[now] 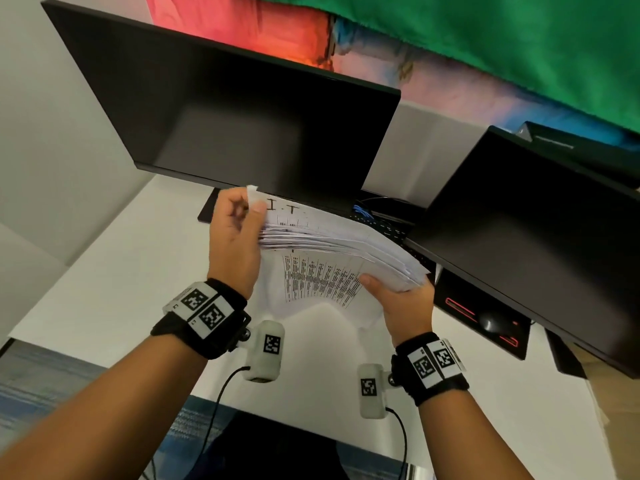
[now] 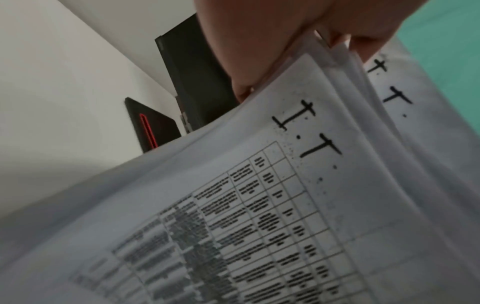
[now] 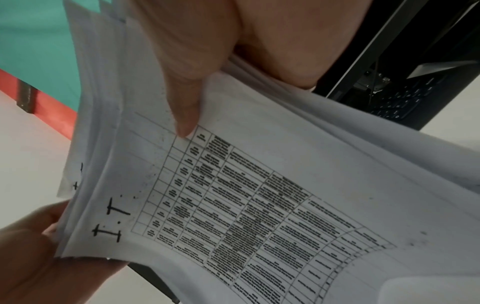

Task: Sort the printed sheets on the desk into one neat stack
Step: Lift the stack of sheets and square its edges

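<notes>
Sheets point(image 1: 332, 233) in 1 fanned bundle, too many to count, held up above the desk point(image 1: 114, 292). Gripped by 2 hands: left hand point(image 1: 235, 237) pinching the far corner, right hand point(image 1: 405, 306) clamping the near edge. Behind the bundle, 2 dark monitors point(image 1: 228, 109); right of it, 1 mouse point(image 1: 493, 322).

An office: a white desk point(image 1: 114, 299) with two dark monitors point(image 1: 228, 123), keyboard point(image 1: 391, 230) and mouse point(image 1: 493, 322)
</notes>
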The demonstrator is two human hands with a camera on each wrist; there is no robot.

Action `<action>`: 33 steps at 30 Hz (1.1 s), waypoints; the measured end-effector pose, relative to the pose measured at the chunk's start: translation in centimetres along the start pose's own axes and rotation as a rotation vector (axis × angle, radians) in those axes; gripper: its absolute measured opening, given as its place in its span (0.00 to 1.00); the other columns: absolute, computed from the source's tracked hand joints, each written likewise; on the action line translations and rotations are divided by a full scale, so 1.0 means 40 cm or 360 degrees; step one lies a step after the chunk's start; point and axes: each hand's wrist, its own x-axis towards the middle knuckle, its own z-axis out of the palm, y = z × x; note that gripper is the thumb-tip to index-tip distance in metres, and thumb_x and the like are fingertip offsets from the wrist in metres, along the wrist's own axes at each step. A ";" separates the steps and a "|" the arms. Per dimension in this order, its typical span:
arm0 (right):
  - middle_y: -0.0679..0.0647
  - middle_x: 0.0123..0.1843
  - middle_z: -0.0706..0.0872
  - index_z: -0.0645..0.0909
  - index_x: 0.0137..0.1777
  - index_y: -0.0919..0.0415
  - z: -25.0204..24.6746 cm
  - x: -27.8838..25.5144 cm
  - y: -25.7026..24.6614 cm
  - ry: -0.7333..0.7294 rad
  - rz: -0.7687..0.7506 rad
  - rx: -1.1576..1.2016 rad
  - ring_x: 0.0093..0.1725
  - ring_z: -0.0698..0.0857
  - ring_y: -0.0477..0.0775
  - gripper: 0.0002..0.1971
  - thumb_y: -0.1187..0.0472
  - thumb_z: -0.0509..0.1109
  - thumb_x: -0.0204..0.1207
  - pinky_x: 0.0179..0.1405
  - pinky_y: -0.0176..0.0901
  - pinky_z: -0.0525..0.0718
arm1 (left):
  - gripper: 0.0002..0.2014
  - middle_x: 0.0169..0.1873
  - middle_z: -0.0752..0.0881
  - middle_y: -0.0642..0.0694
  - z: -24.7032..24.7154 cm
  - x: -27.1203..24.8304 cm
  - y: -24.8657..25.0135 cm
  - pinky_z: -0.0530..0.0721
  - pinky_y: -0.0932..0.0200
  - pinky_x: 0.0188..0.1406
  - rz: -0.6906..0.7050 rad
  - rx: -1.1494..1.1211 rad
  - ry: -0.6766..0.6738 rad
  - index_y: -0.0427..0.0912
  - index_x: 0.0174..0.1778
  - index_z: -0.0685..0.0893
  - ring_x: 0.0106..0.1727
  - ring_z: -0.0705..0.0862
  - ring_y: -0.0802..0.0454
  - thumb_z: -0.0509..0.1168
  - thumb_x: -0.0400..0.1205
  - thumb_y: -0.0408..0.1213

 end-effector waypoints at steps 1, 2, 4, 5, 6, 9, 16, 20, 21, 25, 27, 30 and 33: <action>0.55 0.56 0.92 0.83 0.66 0.60 0.002 0.000 -0.001 0.0006 0.0009 0.0015 0.56 0.91 0.54 0.29 0.69 0.85 0.64 0.55 0.56 0.91 | 0.05 0.44 0.83 0.47 0.000 -0.004 0.003 0.83 0.63 0.45 -0.0020 -0.0075 -0.0043 0.47 0.51 0.75 0.43 0.84 0.59 0.62 0.86 0.31; 0.56 0.56 0.92 0.84 0.64 0.58 0.003 0.001 -0.001 0.0006 0.0015 0.0033 0.56 0.91 0.54 0.27 0.69 0.85 0.64 0.55 0.58 0.90 | 0.05 0.47 0.84 0.45 0.001 -0.008 0.009 0.83 0.62 0.47 0.0003 -0.0097 -0.0109 0.46 0.53 0.74 0.45 0.84 0.56 0.62 0.85 0.34; 0.55 0.55 0.92 0.86 0.59 0.52 0.002 0.002 -0.005 -0.0015 -0.0003 0.0051 0.56 0.92 0.55 0.24 0.70 0.84 0.65 0.56 0.61 0.90 | 0.12 0.50 0.86 0.39 0.004 -0.014 0.022 0.84 0.63 0.51 0.0110 -0.0024 -0.0184 0.42 0.60 0.73 0.49 0.86 0.56 0.63 0.83 0.41; 0.55 0.54 0.92 0.87 0.58 0.50 0.003 0.001 -0.009 -0.0021 -0.0011 0.0046 0.55 0.92 0.55 0.24 0.70 0.84 0.65 0.56 0.61 0.90 | 0.16 0.49 0.86 0.36 0.007 -0.012 0.027 0.84 0.62 0.52 0.0129 0.0012 -0.0161 0.41 0.61 0.73 0.49 0.87 0.56 0.64 0.82 0.44; 0.54 0.54 0.92 0.87 0.57 0.49 0.004 0.000 -0.008 -0.0028 -0.0016 0.0041 0.55 0.92 0.56 0.23 0.70 0.84 0.65 0.56 0.62 0.89 | 0.17 0.48 0.87 0.35 0.011 -0.008 0.032 0.86 0.58 0.53 0.0101 0.0023 -0.0094 0.41 0.61 0.75 0.48 0.88 0.54 0.66 0.81 0.46; 0.56 0.55 0.92 0.87 0.58 0.50 0.006 -0.004 -0.005 -0.0067 -0.0027 0.0020 0.56 0.91 0.57 0.22 0.69 0.84 0.66 0.57 0.65 0.89 | 0.13 0.47 0.87 0.45 0.012 0.006 0.028 0.86 0.35 0.57 0.0004 0.0081 0.0068 0.46 0.56 0.82 0.51 0.89 0.39 0.69 0.79 0.49; 0.56 0.55 0.92 0.86 0.60 0.55 0.005 -0.004 -0.002 -0.0033 0.0022 0.0050 0.56 0.91 0.57 0.23 0.69 0.84 0.65 0.57 0.63 0.89 | 0.02 0.42 0.87 0.52 0.010 0.006 0.006 0.83 0.60 0.47 0.0031 0.0245 0.0083 0.43 0.49 0.86 0.45 0.84 0.56 0.69 0.84 0.36; 0.55 0.56 0.92 0.87 0.57 0.48 0.003 -0.002 -0.002 -0.0066 -0.0014 0.0016 0.57 0.91 0.56 0.22 0.68 0.84 0.67 0.57 0.63 0.89 | 0.07 0.39 0.83 0.57 0.011 0.007 0.000 0.81 0.68 0.46 0.0017 0.0250 0.0011 0.40 0.54 0.86 0.42 0.80 0.62 0.72 0.81 0.33; 0.56 0.57 0.92 0.87 0.59 0.48 0.004 -0.004 -0.001 -0.0071 -0.0028 0.0002 0.58 0.91 0.57 0.22 0.66 0.84 0.67 0.58 0.63 0.89 | 0.07 0.38 0.82 0.58 0.013 0.009 -0.001 0.82 0.65 0.47 -0.0027 0.0240 0.0024 0.40 0.54 0.86 0.42 0.80 0.62 0.72 0.81 0.31; 0.57 0.56 0.92 0.87 0.59 0.54 0.005 -0.002 0.000 -0.0018 0.0021 0.0049 0.57 0.91 0.57 0.21 0.68 0.84 0.67 0.58 0.63 0.88 | 0.18 0.46 0.87 0.55 -0.013 0.018 -0.012 0.84 0.57 0.54 -0.0156 -0.0132 -0.0152 0.46 0.63 0.81 0.49 0.85 0.54 0.72 0.78 0.32; 0.56 0.53 0.93 0.89 0.54 0.52 0.005 -0.001 -0.010 -0.0008 0.0048 0.0070 0.55 0.92 0.56 0.17 0.70 0.82 0.69 0.59 0.62 0.88 | 0.36 0.59 0.86 0.47 -0.056 0.022 -0.035 0.86 0.58 0.54 -0.0231 -0.0293 -0.0462 0.54 0.72 0.72 0.58 0.86 0.52 0.76 0.69 0.33; 0.49 0.50 0.94 0.88 0.51 0.50 -0.004 0.005 -0.017 0.0009 0.0053 0.0048 0.52 0.92 0.49 0.16 0.71 0.81 0.70 0.56 0.51 0.90 | 0.48 0.60 0.86 0.54 -0.101 0.015 -0.080 0.87 0.60 0.58 -0.0260 0.0238 -0.0757 0.57 0.72 0.72 0.58 0.87 0.61 0.88 0.58 0.33; 0.47 0.47 0.94 0.88 0.50 0.50 -0.005 0.014 -0.034 0.0021 0.0020 -0.0004 0.50 0.92 0.48 0.16 0.71 0.81 0.69 0.55 0.50 0.91 | 0.19 0.42 0.90 0.67 -0.084 0.008 -0.102 0.88 0.51 0.52 -0.0062 0.0632 -0.0592 0.65 0.47 0.88 0.43 0.87 0.66 0.81 0.69 0.34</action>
